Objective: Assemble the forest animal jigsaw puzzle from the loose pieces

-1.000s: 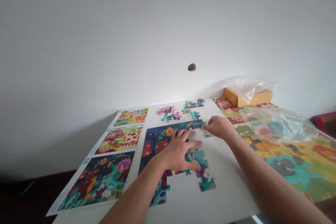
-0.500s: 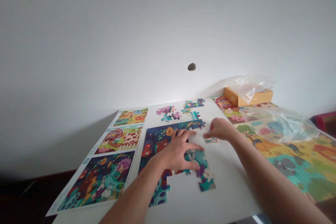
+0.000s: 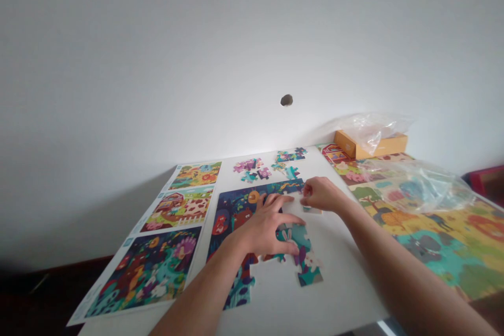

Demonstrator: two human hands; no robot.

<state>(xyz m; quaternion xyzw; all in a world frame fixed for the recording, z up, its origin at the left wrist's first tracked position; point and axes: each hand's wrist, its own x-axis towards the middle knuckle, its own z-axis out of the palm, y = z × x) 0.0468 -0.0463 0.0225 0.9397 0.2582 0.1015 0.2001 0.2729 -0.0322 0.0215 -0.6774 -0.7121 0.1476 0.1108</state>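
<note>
Two bare hands work over a part-built cardboard jigsaw puzzle [image 3: 232, 210] lying flat on a smooth white table [image 3: 334, 294]. The left hand [image 3: 264, 228] is spread wide and open, its palm arched above the puzzle's matte, dark blue and teal surface and its fingers pointing toward the right hand, holding nothing that shows. The right hand [image 3: 322, 194] is half curled, its fingertips [image 3: 306, 189] down at the puzzle's upper edge, just above a small loose piece [image 3: 313, 210]; the hand partly hides that piece, so I cannot tell whether it has hold of it. Below the left hand, a teal strip of interlocked pieces with a white rabbit [image 3: 303, 268] runs toward the near side, its knobbed edges cut sharply against the white. Farther up, small clusters of loose pieces [image 3: 252, 168] lie scattered. Three glossy printed picture sheets [image 3: 145, 270] line the left side, while a large, colourful farm puzzle [image 3: 433, 241] spreads to the right beneath crinkled clear plastic [image 3: 417, 186]. Beyond it, an orange cardboard box [image 3: 370, 144] sits at the wall under another plastic bag [image 3: 366, 131].
</note>
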